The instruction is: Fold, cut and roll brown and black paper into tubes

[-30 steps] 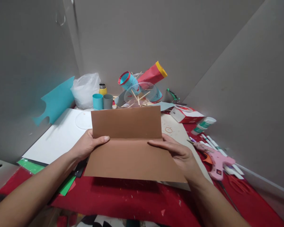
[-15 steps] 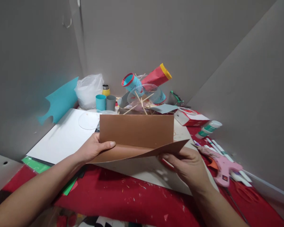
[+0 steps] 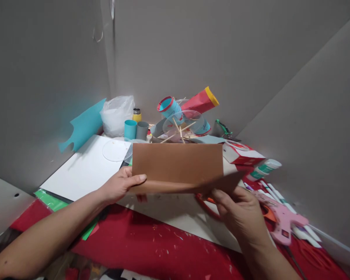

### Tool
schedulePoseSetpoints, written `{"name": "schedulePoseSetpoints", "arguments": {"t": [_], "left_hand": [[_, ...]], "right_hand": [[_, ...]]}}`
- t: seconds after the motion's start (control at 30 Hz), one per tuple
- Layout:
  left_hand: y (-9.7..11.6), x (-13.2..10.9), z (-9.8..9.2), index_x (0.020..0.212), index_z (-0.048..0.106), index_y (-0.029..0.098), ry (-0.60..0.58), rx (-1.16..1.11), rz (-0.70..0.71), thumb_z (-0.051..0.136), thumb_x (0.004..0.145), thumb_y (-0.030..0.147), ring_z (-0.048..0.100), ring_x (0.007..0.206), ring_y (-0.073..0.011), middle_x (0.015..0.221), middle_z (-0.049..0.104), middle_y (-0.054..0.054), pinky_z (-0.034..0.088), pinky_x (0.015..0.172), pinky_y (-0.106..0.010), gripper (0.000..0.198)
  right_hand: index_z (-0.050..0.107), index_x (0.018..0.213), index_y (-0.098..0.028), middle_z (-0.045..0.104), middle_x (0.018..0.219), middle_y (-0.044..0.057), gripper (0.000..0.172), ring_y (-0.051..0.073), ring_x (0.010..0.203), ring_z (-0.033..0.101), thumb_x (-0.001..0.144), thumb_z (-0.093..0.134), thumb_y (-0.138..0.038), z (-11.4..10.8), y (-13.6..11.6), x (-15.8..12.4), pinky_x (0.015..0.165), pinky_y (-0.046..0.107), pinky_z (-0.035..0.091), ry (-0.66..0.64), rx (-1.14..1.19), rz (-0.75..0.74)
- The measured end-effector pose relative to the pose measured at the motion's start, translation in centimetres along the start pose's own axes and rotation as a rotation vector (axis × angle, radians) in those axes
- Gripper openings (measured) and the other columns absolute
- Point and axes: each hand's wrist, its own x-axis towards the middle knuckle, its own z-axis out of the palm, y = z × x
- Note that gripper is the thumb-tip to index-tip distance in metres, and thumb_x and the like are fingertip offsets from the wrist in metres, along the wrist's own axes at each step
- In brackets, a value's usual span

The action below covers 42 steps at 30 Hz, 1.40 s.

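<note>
A folded sheet of brown paper is held up between my two hands over the table. Its back panel stands upright, and the front flap is bent toward me, rising at the right corner. My left hand is closed on the sheet's left end, thumb lying on top and fingers beneath. At the right, my right hand pinches the front flap near its corner, with some fingers hidden behind. Below the sheet, by my right hand, a red-orange loop that looks like a scissors handle shows partly.
Right of my hand lie a pink glue gun, white markers and a glue bottle. Behind stand a model of paper tubes and sticks, a teal cup, a grey cup and a plastic bag. White board lies left.
The front flap has swung up and inward, so less of the sheet's inner face shows. My right hand still pinches it. The whole view has shifted slightly.
</note>
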Motion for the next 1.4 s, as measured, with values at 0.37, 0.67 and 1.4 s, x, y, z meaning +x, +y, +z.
{"name": "schedulePoseSetpoints", "arguments": {"t": [0.37, 0.67, 1.4], "left_hand": [[0.1, 0.5, -1.5, 0.11, 0.07, 0.017, 0.082, -0.105, 0.003, 0.076, 0.075, 0.038, 0.071, 0.079, -0.0219, 0.098, 0.076, -0.009, 0.053, 0.071, -0.031, 0.041], [0.6, 0.2, -0.7, 0.099, 0.072, 0.017, 0.112, -0.093, -0.161, 0.078, 0.073, 0.036, 0.07, 0.069, -0.0193, 0.083, 0.076, -0.007, 0.052, 0.062, -0.027, 0.033], [-0.3, 0.3, -0.7, 0.115, 0.063, 0.016, 0.247, 0.02, 0.043, 0.081, 0.068, 0.037, 0.067, 0.102, -0.03, 0.115, 0.07, -0.012, 0.055, 0.086, -0.04, 0.054]], "right_hand": [[0.062, 0.121, -0.031, 0.075, 0.097, 0.004, 0.04, 0.022, 0.078, 0.072, 0.086, 0.06, -0.051, 0.4, -1.7, 1.1, 0.069, 0.032, 0.055, -0.085, 0.297, 0.21], [0.076, 0.087, -0.017, 0.077, 0.085, 0.005, 0.028, 0.018, 0.074, 0.07, 0.072, 0.079, -0.041, 0.8, -2.1, 0.6, 0.066, 0.026, 0.052, -0.435, 0.283, 0.463], [0.072, 0.089, -0.02, 0.074, 0.086, 0.004, 0.026, 0.024, 0.083, 0.068, 0.083, 0.061, -0.043, 2.7, -4.2, -2.0, 0.068, 0.03, 0.054, -0.446, -0.269, -0.001]]}}
